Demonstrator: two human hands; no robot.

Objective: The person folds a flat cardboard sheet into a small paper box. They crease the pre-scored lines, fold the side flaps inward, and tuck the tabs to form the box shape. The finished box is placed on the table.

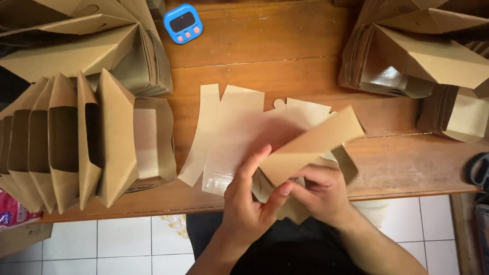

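**Both hands folding a flat kraft box blank at the table edge**

Left hand (246,200) is partly closed, thumb and forefinger pinching a fold of the box blank (255,137), other fingers spread flat on its glossy inner face. Right hand (322,194) is curled, fingertips gripping the same blank from the other side; its fingertips are hidden behind the card. The blank lies half on the wooden table (284,44), near edge, one brown flap raised toward the right. Its lower corner is hidden by the hands.

Left of it, a row of folded boxes (76,140) stands nested one in the next, all empty, far end cut off. Scissors (487,169) at right edge, partly cropped. Further back, more stacked boxes (431,55) right, and a box pile (84,40) left, both cut by the frame. Blue timer (183,23) at the far side; display unreadable.
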